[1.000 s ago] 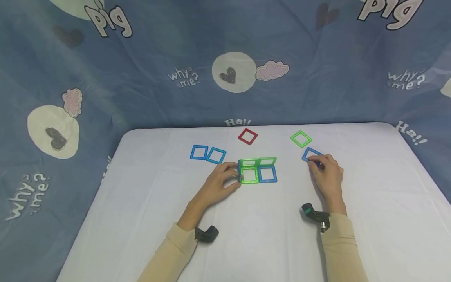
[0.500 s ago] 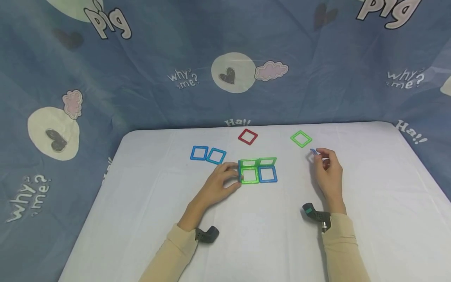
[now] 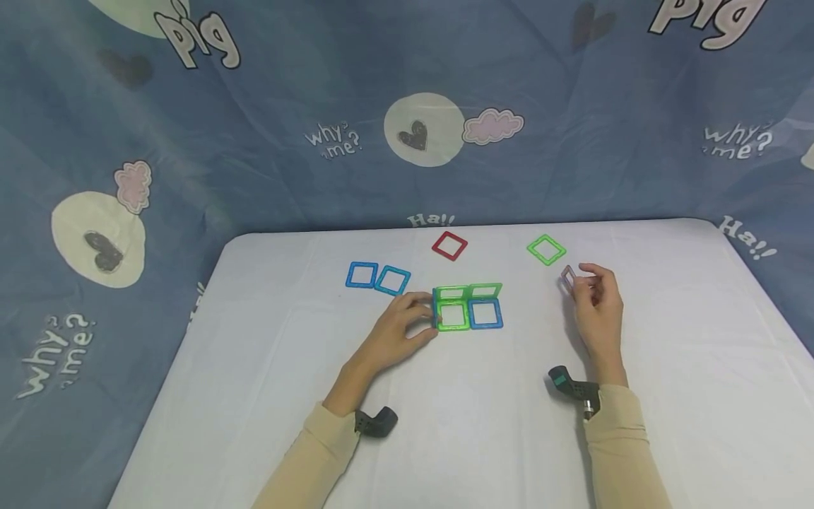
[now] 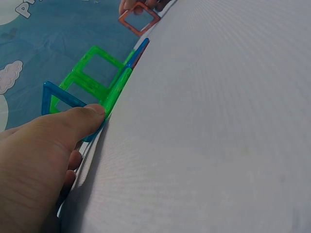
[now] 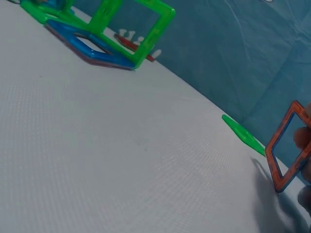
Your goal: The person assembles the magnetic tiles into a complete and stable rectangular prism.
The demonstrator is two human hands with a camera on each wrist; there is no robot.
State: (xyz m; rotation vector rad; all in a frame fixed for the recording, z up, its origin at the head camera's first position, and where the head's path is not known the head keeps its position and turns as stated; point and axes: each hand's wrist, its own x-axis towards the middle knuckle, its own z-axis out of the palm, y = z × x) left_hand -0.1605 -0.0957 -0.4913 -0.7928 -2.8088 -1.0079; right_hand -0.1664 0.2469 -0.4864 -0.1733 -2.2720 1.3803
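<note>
My left hand (image 3: 397, 331) grips a blue magnetic tile (image 3: 435, 311) standing upright at the left end of a small tile build. In the left wrist view, the thumb presses near the corner where this tile meets green. The build has a green tile (image 3: 453, 328) and a blue tile (image 3: 486, 326) lying flat side by side, with two green tiles (image 3: 486, 285) raised along their back edges. To the right, my right hand (image 3: 600, 311) pinches a square magnetic tile (image 5: 273, 167), tilted up. The side facing both wrist cameras is orange-red, with blue along its inner rim.
Two blue tiles (image 3: 362, 285) lie behind the left hand. A red tile (image 3: 440, 252) lies at the back, and a green tile (image 3: 557, 257) is just beyond the right hand. A patterned blue cloth (image 3: 267, 162) rises behind the white table (image 3: 483, 424).
My right hand has lifted its tile off the table and turned it, so its reddish face shows instead of the blue one. My left hand stays in place at the build.
</note>
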